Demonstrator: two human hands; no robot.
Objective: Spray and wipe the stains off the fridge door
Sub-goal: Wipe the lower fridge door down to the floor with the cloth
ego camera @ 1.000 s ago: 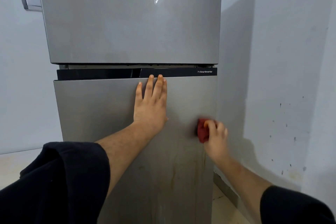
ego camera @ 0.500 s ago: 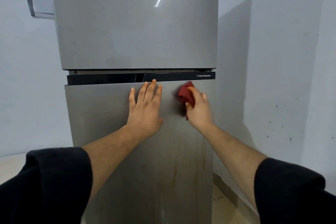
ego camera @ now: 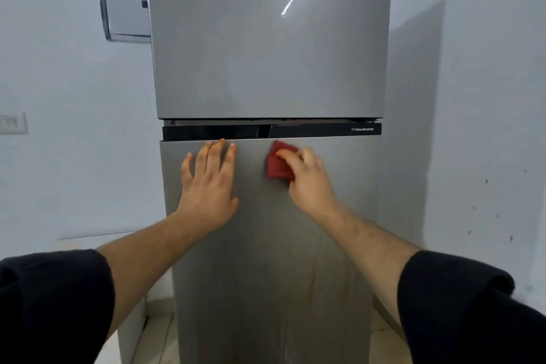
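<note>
A: Entry. The lower fridge door point(ego camera: 266, 245) faces the camera, shut, so contents cannot be seen. Brownish streaks run down its lower half point(ego camera: 310, 289). The upper door point(ego camera: 266, 38) is also shut, with a black trim strip point(ego camera: 325, 130) between the two.

B: Cloth position?

A: The red cloth point(ego camera: 277, 165) is pressed against the lower door just under the trim strip, right of centre. The right hand point(ego camera: 307, 180) covers it, fingers curled over its top edge, slightly blurred.

B: Left hand?

A: The left hand point(ego camera: 209, 183) lies flat and open on the door, fingers spread, tips at the door's top edge, holding nothing.

B: Change from half a second ago?

A: The cloth sits at much the same height by the strip. A second ago it was lower, at the door's right edge. The left hand's placement matches. A white wall unit point(ego camera: 127, 12) now shows more fully left of the fridge.
</note>
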